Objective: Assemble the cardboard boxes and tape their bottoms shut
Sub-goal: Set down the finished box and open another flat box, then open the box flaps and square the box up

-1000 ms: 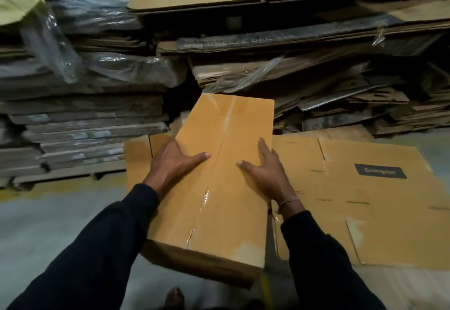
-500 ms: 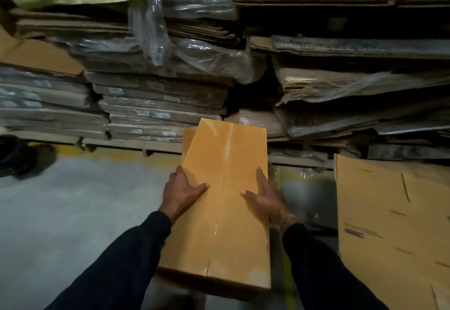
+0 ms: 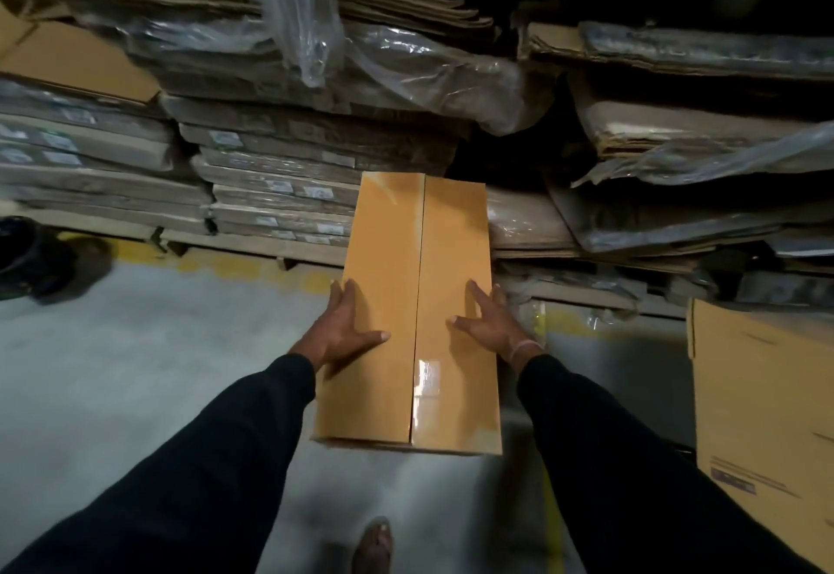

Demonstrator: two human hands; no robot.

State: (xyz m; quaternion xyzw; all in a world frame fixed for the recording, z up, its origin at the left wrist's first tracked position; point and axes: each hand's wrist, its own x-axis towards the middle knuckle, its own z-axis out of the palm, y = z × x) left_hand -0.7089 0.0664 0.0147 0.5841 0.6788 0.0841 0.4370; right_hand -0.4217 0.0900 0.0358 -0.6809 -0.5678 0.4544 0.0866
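A long brown cardboard box [image 3: 406,257] is held above the floor in the middle of the view, its flaps shut and a glossy strip of clear tape running along the centre seam. My left hand [image 3: 345,332] grips the box's left edge, thumb flat on the top face. My right hand [image 3: 494,325] grips the right edge the same way. Both sleeves are dark. The underside of the box is hidden.
Stacks of flattened cardboard wrapped in plastic [image 3: 280,158] on pallets fill the background. A flat brown carton [image 3: 767,415] lies on the right. Grey concrete floor [image 3: 113,370] with a yellow line spreads left. A dark object [image 3: 31,257] sits at far left. My foot [image 3: 374,546] shows below.
The view has swung left with the box held in both hands. The flat carton slid to the right edge and the box now points straight ahead.
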